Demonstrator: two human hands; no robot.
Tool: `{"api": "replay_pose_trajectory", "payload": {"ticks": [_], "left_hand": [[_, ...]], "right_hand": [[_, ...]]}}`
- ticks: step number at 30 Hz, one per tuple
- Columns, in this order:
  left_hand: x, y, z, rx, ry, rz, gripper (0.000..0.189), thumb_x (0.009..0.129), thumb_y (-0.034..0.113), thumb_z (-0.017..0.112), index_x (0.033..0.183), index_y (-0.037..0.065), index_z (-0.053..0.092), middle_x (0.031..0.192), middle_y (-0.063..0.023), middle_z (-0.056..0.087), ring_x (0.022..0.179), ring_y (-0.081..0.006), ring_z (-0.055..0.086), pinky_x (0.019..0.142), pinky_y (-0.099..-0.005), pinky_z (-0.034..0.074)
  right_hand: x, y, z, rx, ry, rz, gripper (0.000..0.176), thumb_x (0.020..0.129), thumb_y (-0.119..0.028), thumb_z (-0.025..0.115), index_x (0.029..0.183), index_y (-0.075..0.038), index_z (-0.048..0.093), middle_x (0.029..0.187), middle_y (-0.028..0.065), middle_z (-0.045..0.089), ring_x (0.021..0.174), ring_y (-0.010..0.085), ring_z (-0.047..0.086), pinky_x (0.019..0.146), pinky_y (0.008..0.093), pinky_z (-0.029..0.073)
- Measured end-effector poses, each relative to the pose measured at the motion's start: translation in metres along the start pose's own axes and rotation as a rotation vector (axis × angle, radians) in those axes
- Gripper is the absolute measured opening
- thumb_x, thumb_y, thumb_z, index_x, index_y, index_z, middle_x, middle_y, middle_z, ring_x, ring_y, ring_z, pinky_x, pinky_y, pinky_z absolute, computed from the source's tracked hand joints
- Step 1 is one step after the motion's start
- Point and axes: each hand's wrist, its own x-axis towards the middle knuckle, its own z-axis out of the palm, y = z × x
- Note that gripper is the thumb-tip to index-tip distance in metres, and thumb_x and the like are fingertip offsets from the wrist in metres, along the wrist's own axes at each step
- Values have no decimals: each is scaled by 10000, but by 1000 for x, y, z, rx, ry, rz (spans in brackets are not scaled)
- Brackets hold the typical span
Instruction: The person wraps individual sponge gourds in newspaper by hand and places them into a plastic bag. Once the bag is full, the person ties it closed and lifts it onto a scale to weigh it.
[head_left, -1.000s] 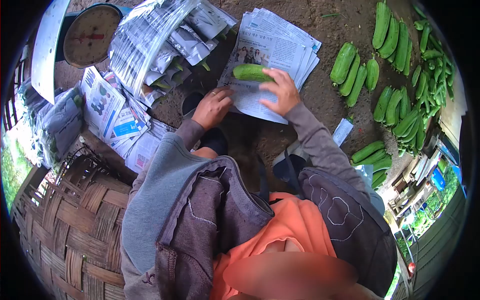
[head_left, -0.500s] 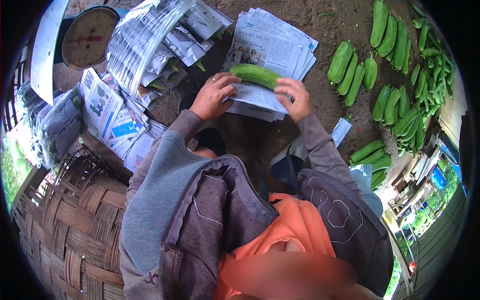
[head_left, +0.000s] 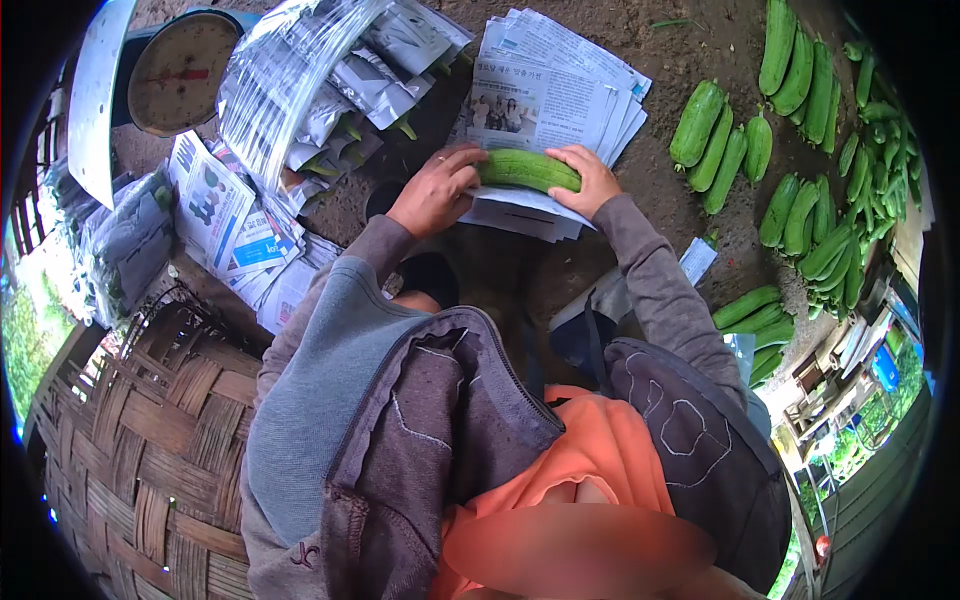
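A long green gourd (head_left: 525, 169) lies crosswise on the near part of a stack of newspaper sheets (head_left: 575, 95). At its left end, my left hand (head_left: 438, 188) is closed with curled fingers against the gourd and the paper edge. My right hand (head_left: 588, 180) grips the right end, fingers over the top and thumb on the near side. The near edge of the top sheet is raised a little along the gourd. My left fingertips are partly hidden.
Newspaper-wrapped gourds (head_left: 350, 90) sit under clear plastic at upper left, beside a round dial scale (head_left: 185, 75). Loose newspapers (head_left: 240, 235) lie below. Several bare gourds (head_left: 700, 125) line the ground at right. A woven basket (head_left: 150, 450) stands at lower left.
My right hand has closed around the gourd's right end; its fingers were looser before. The gourd now lies slightly nearer me on the paper. The whole view has shifted a little.
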Motion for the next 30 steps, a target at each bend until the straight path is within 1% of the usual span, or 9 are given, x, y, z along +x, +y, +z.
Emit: {"api": "replay_pose_trajectory", "payload": {"ticks": [5, 8, 12, 15, 16, 20, 23, 29, 30], "left_hand": [[13, -7, 9, -138, 82, -133, 209, 699, -9, 596, 883, 20, 503, 1102, -117, 575, 964, -335, 576, 820, -412, 478], [22, -15, 12, -161, 92, -204, 211, 752, 24, 602, 943, 11, 514, 1064, -144, 589, 957, -350, 579, 805, -426, 477], [26, -17, 17, -169, 164, -462, 286, 783, 102, 641, 1029, 0, 536, 1029, -183, 599, 967, -362, 582, 817, -418, 475], [12, -15, 20, -138, 376, -437, 373, 786, 160, 671, 1085, -11, 528, 1005, -200, 607, 953, -370, 594, 820, -413, 478], [4, -13, 23, -157, 403, -573, 346, 789, 191, 685, 1031, -21, 556, 953, -188, 627, 907, -305, 620, 799, -377, 480], [-20, -21, 33, -693, 116, -895, 235, 809, 217, 681, 903, 6, 635, 847, -87, 652, 868, -153, 591, 750, -292, 457], [-14, -11, 35, -1050, -38, -977, 348, 851, 194, 652, 1129, 0, 577, 1028, -72, 613, 947, -113, 554, 820, -288, 441], [-7, -14, 57, -1586, 31, -794, 457, 866, 192, 655, 1253, 10, 493, 1196, -61, 570, 1106, -152, 536, 961, -308, 406], [-8, -9, 53, -1639, 22, -726, 430, 857, 173, 666, 1228, 18, 514, 1161, -62, 589, 1076, -154, 553, 971, -326, 412]], "right_hand": [[-23, -48, -18, -41, 273, -163, 404, 705, -164, 711, 1088, -86, 610, 1116, 101, 571, 1080, 282, 526, 903, 393, 431], [-36, -70, 10, -20, 30, -297, 347, 706, -129, 697, 1042, -106, 614, 1121, 72, 560, 1073, 264, 517, 889, 401, 423], [-7, -65, 30, -345, 246, -208, 437, 642, -123, 737, 1058, -135, 604, 1139, 37, 528, 1071, 258, 498, 904, 414, 405], [11, -49, 34, -398, 281, -174, 507, 605, -107, 769, 1077, -148, 590, 1110, 39, 536, 1038, 268, 509, 858, 412, 411], [19, -45, 33, -396, 286, -175, 535, 590, -106, 778, 1083, -168, 580, 1091, 35, 533, 1000, 264, 511, 809, 405, 412], [38, -40, 26, -368, 221, -184, 518, 564, -93, 780, 1036, -170, 582, 1075, 34, 546, 993, 260, 523, 803, 402, 413], [40, -33, 33, -363, 233, -211, 483, 575, -109, 780, 1013, -165, 587, 1067, 23, 548, 1008, 242, 519, 799, 403, 407], [21, -57, 53, 155, 200, 60, 393, 648, -76, 755, 1009, -45, 604, 985, 118, 632, 905, 302, 615, 817, 371, 492], [12, -59, 60, 249, 176, 206, 447, 679, -117, 777, 1081, -24, 604, 1019, 126, 648, 890, 226, 642, 803, 332, 503]]}}
